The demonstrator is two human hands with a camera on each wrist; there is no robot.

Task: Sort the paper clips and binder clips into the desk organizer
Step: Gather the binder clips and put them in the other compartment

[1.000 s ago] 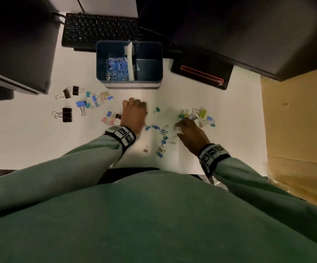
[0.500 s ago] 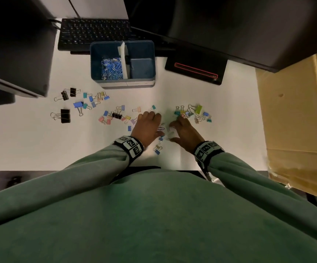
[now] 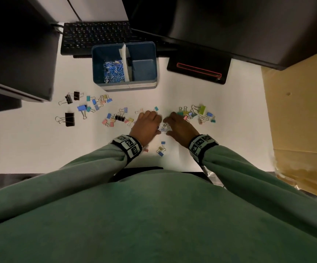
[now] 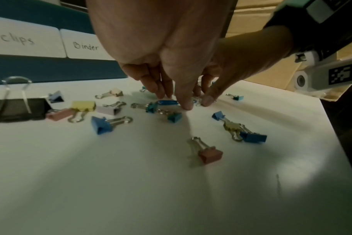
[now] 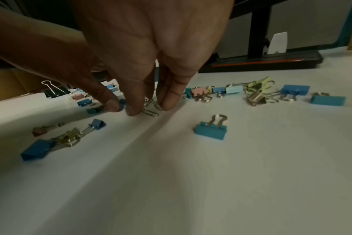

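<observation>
The organizer [image 3: 123,86] is a blue open-topped box at the back of the desk, split by a pale divider [image 3: 125,63]. Its left compartment holds a heap of blue and silver paper clips [image 3: 114,72]; two white front labels read "clips" [image 4: 17,39] and "Binder" [image 4: 85,46]. Small binder clips [image 3: 98,103] in blue, teal, pink, yellow and black lie scattered on the desk in front of it, most on their sides with wire handles flat. A few loose silver paper clips [image 5: 151,109] and one blue paper clip [image 4: 168,102] lie among the middle ones.
</observation>
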